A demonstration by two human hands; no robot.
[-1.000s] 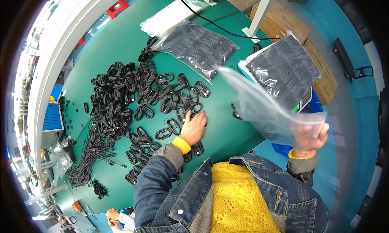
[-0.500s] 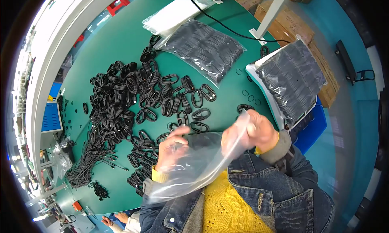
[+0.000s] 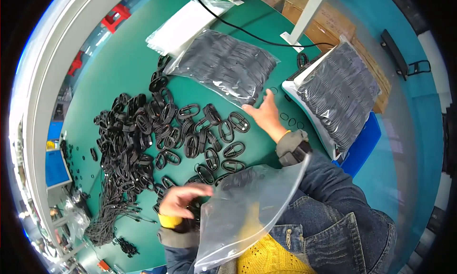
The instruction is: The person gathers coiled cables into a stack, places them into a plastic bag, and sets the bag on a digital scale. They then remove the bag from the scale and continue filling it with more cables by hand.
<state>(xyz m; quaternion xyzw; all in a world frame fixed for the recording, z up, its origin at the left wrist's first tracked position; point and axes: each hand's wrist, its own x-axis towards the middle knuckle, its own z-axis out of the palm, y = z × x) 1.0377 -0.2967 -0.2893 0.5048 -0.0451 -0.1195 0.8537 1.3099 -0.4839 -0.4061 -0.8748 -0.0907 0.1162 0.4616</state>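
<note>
The right hand (image 3: 266, 116) has let go of the clear bag (image 3: 233, 226) and is up by the corner of the packed bag (image 3: 226, 59), fingers spread wide and empty. So only the left hand (image 3: 180, 201) is by the clear bag, just right of its fingers. They look bent and blurry; I cannot tell if they grip. Black cable loops (image 3: 212, 158) lie beyond them.

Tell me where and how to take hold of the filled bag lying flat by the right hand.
The filled bag is probably best pinched at its near right corner, coming from the right: it lies flat, clear film fringes its near edge, the right hand is spread by that corner, and its far left side meets the white packet.
</note>
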